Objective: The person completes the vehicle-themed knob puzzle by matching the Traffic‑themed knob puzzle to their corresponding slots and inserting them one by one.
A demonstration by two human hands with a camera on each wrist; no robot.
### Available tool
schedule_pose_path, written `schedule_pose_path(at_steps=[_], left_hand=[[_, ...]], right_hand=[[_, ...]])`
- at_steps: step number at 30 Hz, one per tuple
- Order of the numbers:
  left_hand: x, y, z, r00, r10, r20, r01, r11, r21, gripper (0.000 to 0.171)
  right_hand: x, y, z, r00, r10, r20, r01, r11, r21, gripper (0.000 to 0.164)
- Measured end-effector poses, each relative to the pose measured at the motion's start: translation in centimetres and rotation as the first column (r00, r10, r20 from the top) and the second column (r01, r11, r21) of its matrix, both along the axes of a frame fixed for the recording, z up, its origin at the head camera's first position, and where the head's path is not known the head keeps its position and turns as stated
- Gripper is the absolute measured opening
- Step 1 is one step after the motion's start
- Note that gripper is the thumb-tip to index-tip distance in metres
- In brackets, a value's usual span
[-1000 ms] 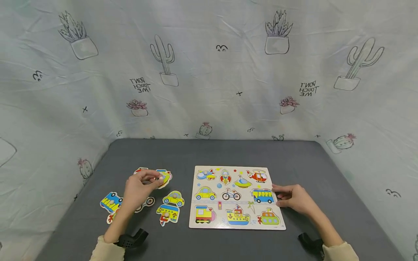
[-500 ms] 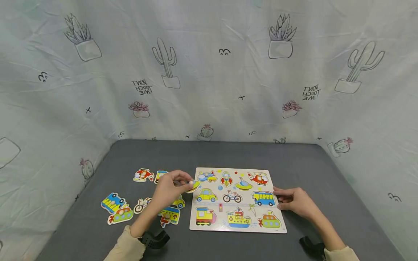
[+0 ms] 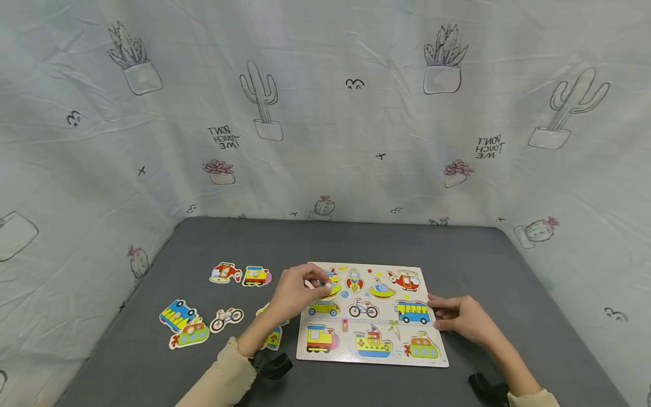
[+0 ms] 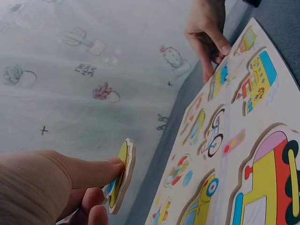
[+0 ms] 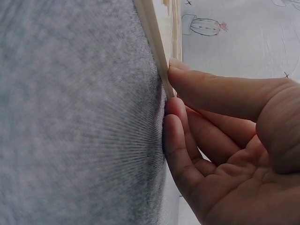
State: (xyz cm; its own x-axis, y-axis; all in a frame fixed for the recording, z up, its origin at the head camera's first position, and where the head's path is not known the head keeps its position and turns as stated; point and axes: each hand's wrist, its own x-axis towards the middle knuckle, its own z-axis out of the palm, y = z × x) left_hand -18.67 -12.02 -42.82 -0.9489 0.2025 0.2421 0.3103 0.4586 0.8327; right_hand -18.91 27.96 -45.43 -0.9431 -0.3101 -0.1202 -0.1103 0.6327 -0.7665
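Observation:
My left hand pinches a yellow-green flying saucer puzzle piece between thumb and fingers. The left wrist view shows this saucer piece tilted on edge in the air. Below it lies the wooden puzzle board, printed with vehicle shapes; the piece overlaps the board's upper left in the head view, over the car and plane pictures. At the board's right edge, my right hand holds the rim. Seen from the right wrist, its thumb presses the board's edge, with fingertips low against the table.
Left of the board lie a helicopter piece, a train piece, a bus piece, a submarine piece and a bicycle piece. More pieces are partly hidden under the left forearm. A grey table meets a printed curtain.
My left hand has carried the saucer piece rightward from the loose pieces to over the board's left part. The right hand keeps its place at the board's edge.

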Motion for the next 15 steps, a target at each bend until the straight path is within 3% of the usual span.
schedule_pose_path(at_steps=[8, 15], left_hand=[[-1.5, 2.3, -0.6, 0.999, -0.041, 0.013, 0.041, 0.999, 0.001, 0.013], [-2.0, 4.6, -1.0, 0.995, -0.078, 0.059, 0.077, 0.997, 0.026, 0.014]], right_hand=[[0.2, 0.1, 0.0, 1.0, -0.019, 0.011, 0.019, 1.0, -0.007, 0.047], [0.1, -0.1, 0.0, 0.999, -0.031, 0.012, 0.031, 0.999, 0.009, 0.045]])
